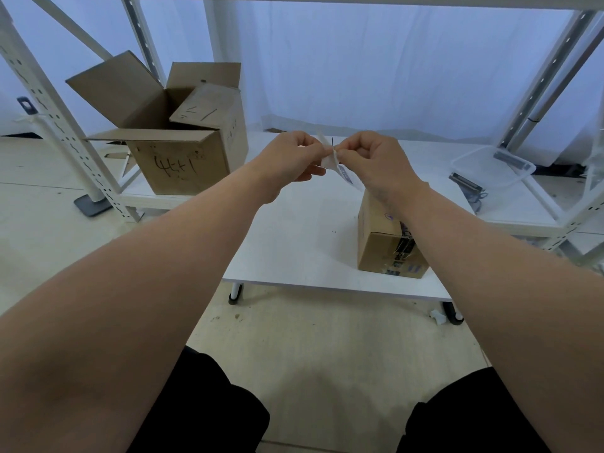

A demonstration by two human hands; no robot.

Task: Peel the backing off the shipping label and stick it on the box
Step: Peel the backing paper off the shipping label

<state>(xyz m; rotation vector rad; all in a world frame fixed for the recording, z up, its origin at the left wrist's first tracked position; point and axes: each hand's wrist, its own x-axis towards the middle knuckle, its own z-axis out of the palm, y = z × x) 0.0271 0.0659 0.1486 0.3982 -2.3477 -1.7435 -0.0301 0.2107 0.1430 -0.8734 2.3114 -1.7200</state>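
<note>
A white shipping label hangs in the air above the low white table, held between both hands. My left hand pinches its left edge, and my right hand pinches the right edge, where a printed strip trails down. I cannot tell how much of the backing has come apart from the label. The small taped cardboard box stands on the table just below my right wrist, partly hidden by that forearm.
A large open cardboard box with handwriting sits on the low shelf at back left. A clear plastic tub and dark metal parts lie at right. White rack uprights frame both sides.
</note>
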